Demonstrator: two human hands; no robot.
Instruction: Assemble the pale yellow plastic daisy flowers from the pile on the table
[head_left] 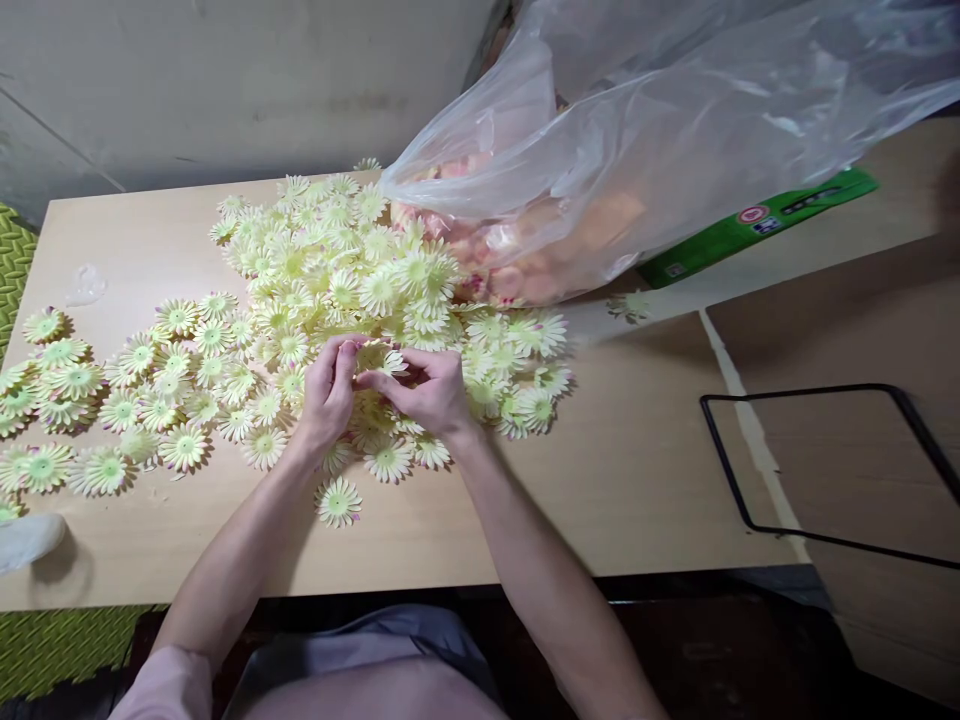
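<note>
Both my hands meet over a heap of pale yellow artificial flower heads (pixel 300 265) with pink-tipped petals. Between them is a flower head (pixel 382 358), its petals partly covered by my fingers. My left hand (pixel 330 385) pinches it on the left side, thumb upward. From the right, my right hand (pixel 431 385) grips it between thumb and fingers. Whether more than one flower layer is in the grip, I cannot tell. Just below my hands a single flower head (pixel 338 502) lies face up on the table.
A clear plastic bag (pixel 555 210) of pinkish pieces rests behind the heap, beside a green package (pixel 757 225). More flower heads (pixel 64 380) lie at the left. A white object (pixel 30 542) sits at the table's (pixel 600 480) left front; a black wire frame (pixel 806 393) is at right.
</note>
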